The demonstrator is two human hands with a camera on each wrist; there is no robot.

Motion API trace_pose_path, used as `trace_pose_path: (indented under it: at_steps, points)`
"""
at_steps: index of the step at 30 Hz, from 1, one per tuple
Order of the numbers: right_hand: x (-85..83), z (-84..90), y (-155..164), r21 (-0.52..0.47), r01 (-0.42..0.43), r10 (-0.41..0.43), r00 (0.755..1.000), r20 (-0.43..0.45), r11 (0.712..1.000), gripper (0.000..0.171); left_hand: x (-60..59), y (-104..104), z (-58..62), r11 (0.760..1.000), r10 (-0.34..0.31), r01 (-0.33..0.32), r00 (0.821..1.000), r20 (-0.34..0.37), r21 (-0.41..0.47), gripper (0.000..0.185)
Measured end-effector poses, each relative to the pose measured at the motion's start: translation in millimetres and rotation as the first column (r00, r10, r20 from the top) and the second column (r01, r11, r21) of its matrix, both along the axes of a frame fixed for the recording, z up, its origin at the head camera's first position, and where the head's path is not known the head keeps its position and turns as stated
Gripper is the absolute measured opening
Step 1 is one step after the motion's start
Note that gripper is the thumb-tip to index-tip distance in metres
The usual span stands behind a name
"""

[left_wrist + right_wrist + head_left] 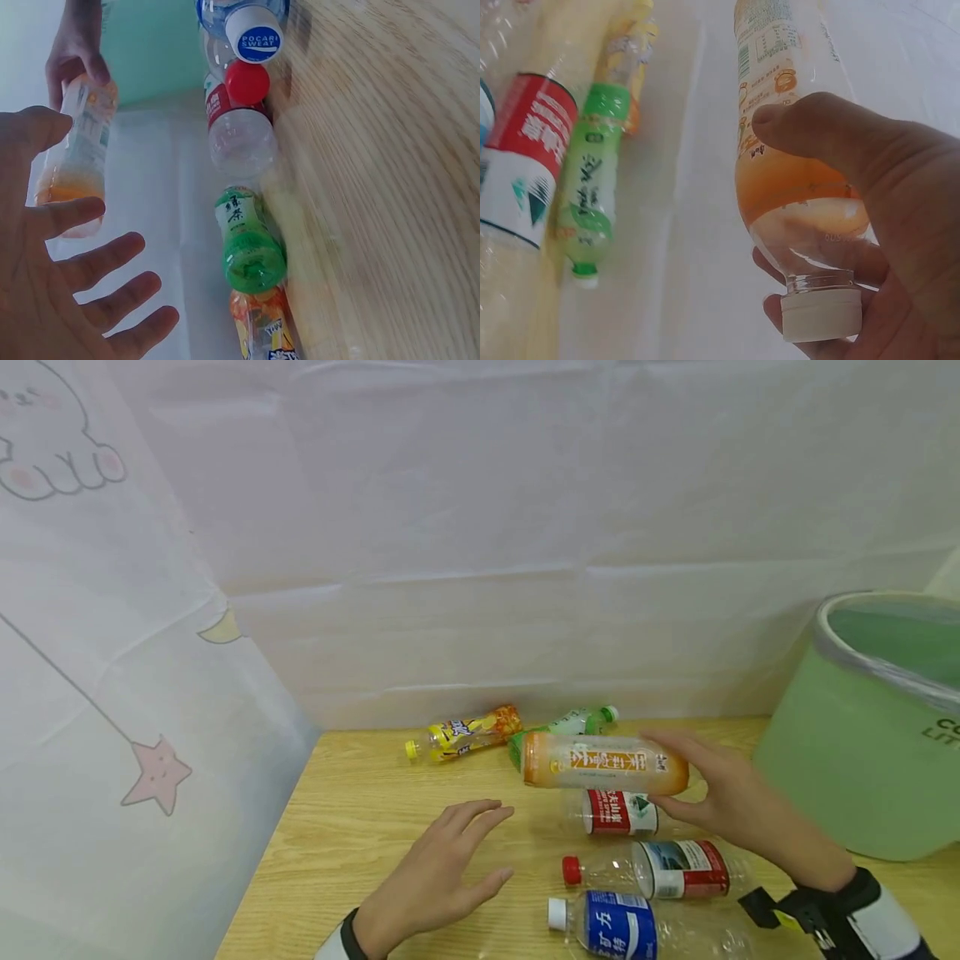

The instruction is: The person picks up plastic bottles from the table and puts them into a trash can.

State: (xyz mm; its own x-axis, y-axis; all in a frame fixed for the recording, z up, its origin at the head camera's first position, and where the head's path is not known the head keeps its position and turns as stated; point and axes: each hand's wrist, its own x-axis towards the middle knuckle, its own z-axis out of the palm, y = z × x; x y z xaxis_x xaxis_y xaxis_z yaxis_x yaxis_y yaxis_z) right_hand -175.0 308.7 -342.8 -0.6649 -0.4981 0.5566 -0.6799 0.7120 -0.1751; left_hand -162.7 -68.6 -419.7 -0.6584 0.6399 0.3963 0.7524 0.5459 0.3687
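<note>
Head view: the right hand (pixel 738 810) grasps a clear plastic bottle with an orange-and-white label (pixel 603 763) by its cap end, held level above the wooden table (pixel 352 827). The left hand (pixel 435 877) hovers with fingers spread, holding nothing. A green bucket (pixel 847 760) stands at the right.

Left wrist view: the left hand's fingers (pixel 97 262) are splayed; a green-labelled bottle (pixel 246 240) lies on the table.

Right wrist view: thumb and fingers wrap the bottle near its white cap (pixel 821 315).

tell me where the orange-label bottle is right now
In the head view the orange-label bottle lies sideways in the right hand, lifted above the table's red-label bottle.
</note>
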Motion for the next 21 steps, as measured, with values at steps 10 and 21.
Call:
trace_pose_path:
  at_steps: [10,21]
  points:
    - [-0.1,18.6,33.7,-0.051,0.06,-0.068,0.985,-0.156,0.997,0.087,-5.6,18.1,10.6,0.999,-0.047,0.046,0.998,-0.042,-0.026,0.057]
    - [5.5,39.0,55.4,-0.045,0.127,-0.134,0.963,-0.233,0.991,0.09,-11.7,36.2,26.8,0.995,-0.09,0.087,0.994,-0.064,-0.052,0.056]
